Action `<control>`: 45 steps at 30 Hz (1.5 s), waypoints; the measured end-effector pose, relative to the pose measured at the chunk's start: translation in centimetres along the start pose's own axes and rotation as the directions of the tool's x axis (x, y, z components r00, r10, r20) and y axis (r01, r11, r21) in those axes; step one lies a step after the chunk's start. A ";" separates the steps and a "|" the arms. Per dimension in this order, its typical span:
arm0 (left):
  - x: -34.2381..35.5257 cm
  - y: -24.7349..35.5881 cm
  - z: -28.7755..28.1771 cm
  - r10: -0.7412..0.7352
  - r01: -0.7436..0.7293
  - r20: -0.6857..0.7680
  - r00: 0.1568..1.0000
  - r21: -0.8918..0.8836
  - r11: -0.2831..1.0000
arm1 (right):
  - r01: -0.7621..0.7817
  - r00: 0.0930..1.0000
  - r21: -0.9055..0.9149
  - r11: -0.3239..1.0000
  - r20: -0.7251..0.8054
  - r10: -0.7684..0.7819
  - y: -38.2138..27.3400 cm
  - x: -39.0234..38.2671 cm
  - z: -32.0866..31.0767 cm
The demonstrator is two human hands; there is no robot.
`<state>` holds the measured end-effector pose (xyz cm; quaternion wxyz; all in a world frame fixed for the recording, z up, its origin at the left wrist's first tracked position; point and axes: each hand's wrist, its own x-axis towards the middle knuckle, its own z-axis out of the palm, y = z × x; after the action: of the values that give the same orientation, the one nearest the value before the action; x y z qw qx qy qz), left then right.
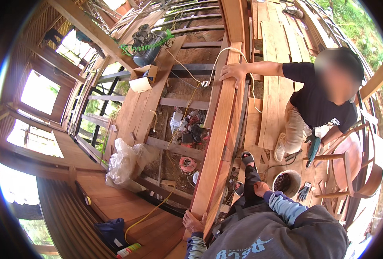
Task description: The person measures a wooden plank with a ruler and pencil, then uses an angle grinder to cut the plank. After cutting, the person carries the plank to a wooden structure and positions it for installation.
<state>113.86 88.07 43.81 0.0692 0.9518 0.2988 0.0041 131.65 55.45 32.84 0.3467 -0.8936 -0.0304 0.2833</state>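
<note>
My left hand (194,220) is wrapped around the near end of a long, reddish wooden beam (220,168). My right hand (260,188) is at my dark-trousered leg, fingers curled; whether they hold anything is hidden. A co-worker in a dark T-shirt stands to the right, one hand (233,73) on the beam farther up, the other low by a teal drill (313,146). A pale cord (255,95) loops over the beam.
An open floor frame with dirt and debris lies left, with planks (131,116), plastic sheeting (124,166), a compressor (146,43) and a yellow cord. A bucket (284,181), gloves (303,192) and a wooden chair (347,172) stand or lie right. Other people (52,36) are upper left.
</note>
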 end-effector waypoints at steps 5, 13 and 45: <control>0.0 0.6 -0.9 -0.038 0.038 0.043 0.998 -0.014 0.999 | -0.061 0.998 -0.074 0.995 -0.010 0.060 1.2 0.9 1.0; 0.2 0.6 -0.6 -0.098 0.099 0.088 0.991 -0.003 0.995 | 0.232 0.973 -0.314 0.921 0.058 -0.225 1.0 0.7 -0.2; 0.4 1.2 -2.0 -0.077 0.086 0.120 0.990 -0.070 0.994 | 0.617 0.595 -0.573 0.539 -0.109 -0.797 -28.2 20.4 -5.1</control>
<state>114.73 87.62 45.94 0.1224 0.9341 0.3327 -0.0431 155.43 78.86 44.02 0.1997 -0.8914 -0.4009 -0.0697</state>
